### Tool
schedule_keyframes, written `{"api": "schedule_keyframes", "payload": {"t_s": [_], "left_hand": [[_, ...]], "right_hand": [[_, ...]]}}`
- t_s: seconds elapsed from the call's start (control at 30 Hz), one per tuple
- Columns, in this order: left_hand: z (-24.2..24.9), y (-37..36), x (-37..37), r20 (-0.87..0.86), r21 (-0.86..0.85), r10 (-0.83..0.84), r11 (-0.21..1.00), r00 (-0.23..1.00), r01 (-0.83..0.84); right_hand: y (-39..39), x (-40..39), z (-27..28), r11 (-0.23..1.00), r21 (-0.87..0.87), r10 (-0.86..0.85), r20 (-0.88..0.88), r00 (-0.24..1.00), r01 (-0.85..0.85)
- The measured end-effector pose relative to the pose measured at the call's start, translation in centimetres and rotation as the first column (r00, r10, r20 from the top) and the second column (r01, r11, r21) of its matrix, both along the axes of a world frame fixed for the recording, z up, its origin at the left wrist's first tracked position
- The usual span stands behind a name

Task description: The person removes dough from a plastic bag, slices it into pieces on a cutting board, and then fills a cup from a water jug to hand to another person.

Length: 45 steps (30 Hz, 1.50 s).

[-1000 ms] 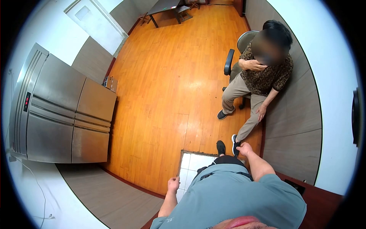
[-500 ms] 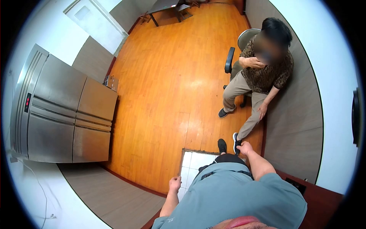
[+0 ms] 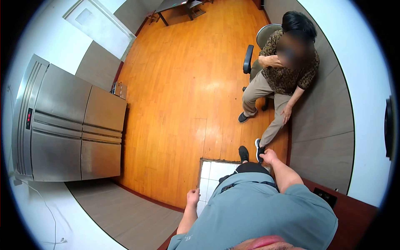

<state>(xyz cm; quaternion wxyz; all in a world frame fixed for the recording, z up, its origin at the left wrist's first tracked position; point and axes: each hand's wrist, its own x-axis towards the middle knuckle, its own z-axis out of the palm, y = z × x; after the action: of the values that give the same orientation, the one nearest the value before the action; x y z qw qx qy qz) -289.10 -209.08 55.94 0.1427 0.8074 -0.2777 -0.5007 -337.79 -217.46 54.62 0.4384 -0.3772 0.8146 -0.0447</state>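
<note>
My left hand (image 3: 193, 196) hangs at the left of my body with its fingers curled, and nothing shows in it. It is nearest to the white floor tiles (image 3: 204, 184). On the right, my right hand (image 3: 268, 156) is held out in front of my hip, its fingers closed with no object visible. In the view it overlaps the edge of a seated person's dark shoe (image 3: 259, 151). That person (image 3: 287, 71) sits on an office chair (image 3: 248, 60), one hand near the face and the other on the leg.
A steel refrigerator cabinet (image 3: 62, 125) stands at the left. Wooden flooring (image 3: 175, 91) runs back to a dark table (image 3: 175, 5). Grey panelling (image 3: 321, 125) covers the right wall. A dark red surface (image 3: 354, 208) lies at the lower right. A white door (image 3: 98, 27) is at the upper left.
The view has shifted slightly; the seated person and chair appear a little higher and further left. My right hand is slightly higher in the view. Both hands stay closed.
</note>
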Motion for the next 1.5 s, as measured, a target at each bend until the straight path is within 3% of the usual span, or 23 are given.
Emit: {"api": "schedule_keyframes", "payload": {"t_s": [0.7,1.23,1.5], "left_hand": [[-0.1,-0.3,-0.3,0.016,0.016,-0.023,1.0,1.0,0.023],[1.0,-0.4,-1.2,0.013,0.025,-0.018,1.0,1.0,0.018],[-0.7,0.2,-0.7,0.027,0.016,-0.048,0.999,0.998,0.048]], "right_hand": [[-0.3,0.2,1.3,0.999,0.031,-0.01,0.001,1.0,0.01],[0.4,-0.3,-0.8,1.0,0.01,-0.018,0.0,1.0,0.018],[0.4,-0.6,-1.0,0.999,-0.006,-0.031,-0.009,0.999,0.031]]}}
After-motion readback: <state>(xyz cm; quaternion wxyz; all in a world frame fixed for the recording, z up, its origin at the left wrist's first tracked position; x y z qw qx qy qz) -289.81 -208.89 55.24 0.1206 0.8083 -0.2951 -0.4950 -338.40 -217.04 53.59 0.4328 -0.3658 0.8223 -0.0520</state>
